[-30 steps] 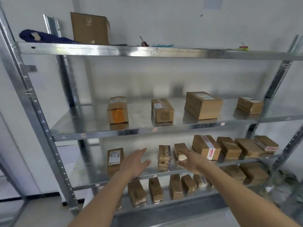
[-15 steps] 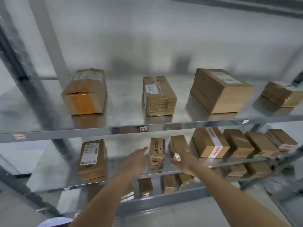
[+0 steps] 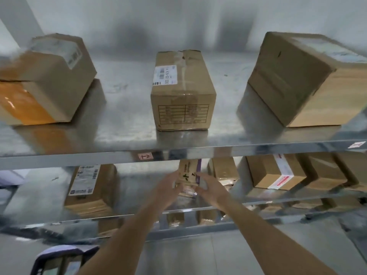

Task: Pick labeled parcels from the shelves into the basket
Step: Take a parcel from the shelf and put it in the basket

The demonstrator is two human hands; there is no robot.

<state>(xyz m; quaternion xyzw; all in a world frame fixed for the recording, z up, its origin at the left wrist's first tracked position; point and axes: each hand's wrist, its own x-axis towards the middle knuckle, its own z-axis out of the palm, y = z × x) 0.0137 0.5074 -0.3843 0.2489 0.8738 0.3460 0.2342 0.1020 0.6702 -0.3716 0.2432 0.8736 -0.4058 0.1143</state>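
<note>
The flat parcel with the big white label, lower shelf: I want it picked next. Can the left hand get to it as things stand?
Probably, once freed: the left hand now helps hold the small parcel, and the shelf between it and the flat parcel looks bare.

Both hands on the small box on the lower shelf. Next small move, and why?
Probably draw the small box straight back off the lower shelf toward the body. The left hand and right hand grip its two sides, so the hold looks set. It sits just under the upper shelf's front edge, so lifting first would likely hit that. The basket waits low left.
</note>
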